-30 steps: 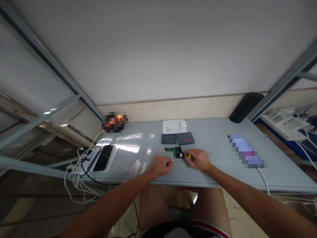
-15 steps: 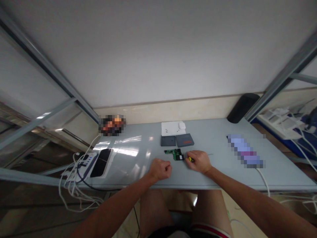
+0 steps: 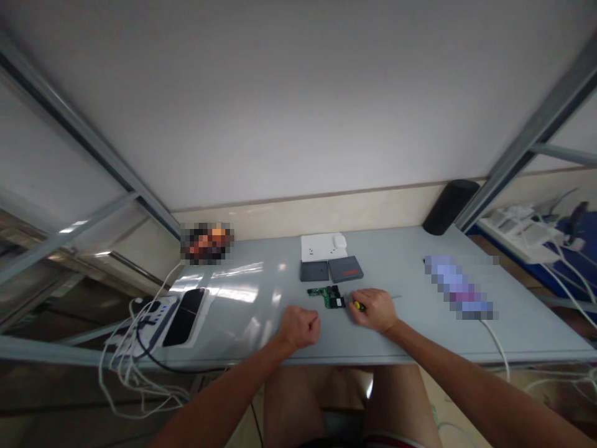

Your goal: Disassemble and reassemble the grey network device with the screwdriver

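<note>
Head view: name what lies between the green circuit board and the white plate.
The left grey panel and right grey panel lie side by side between circuit board and white plate, in the head view.

Bare left hand (image 3: 301, 326) and right hand (image 3: 375, 309), forearms (image 3: 233, 392) bare to the elbow.

A pale grey desk (image 3: 410, 274) stands against a white wall. At its far middle lies a white socket plate (image 3: 319, 247), and just in front of it two dark grey covers lie side by side, the left cover (image 3: 314, 271) plain, the right cover (image 3: 346, 269) with a reddish label. A black cylinder (image 3: 448, 198) (tilted against the wall) sits at the far right corner. On the left, a dark phone (image 3: 184, 308) lies on a white pad beside a power strip (image 3: 152, 313) with white cables (image 3: 121, 367) hanging off the edge.
</note>
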